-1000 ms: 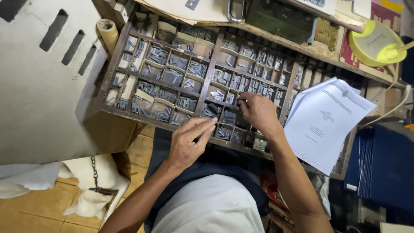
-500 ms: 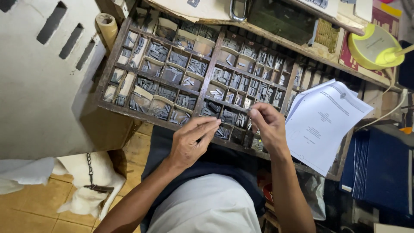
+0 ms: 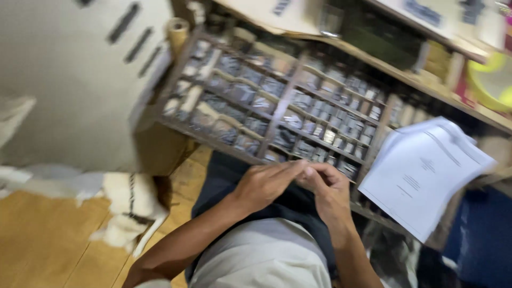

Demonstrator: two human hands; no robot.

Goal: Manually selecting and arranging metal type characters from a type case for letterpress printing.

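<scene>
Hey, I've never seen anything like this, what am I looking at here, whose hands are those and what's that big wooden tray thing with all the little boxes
There is no machine here: a person wears a camera on the head, so the one picture looks down at their own two bare hands. The left hand and right hand meet fingertip to fingertip just below a slanted wooden tray. The tray is split into many small compartments, each filled with small grey pieces. The picture is too blurred to show whether the fingers pinch anything. A stack of white printed sheets lies to the right. White cloth lies on the wooden floor at left.
</scene>
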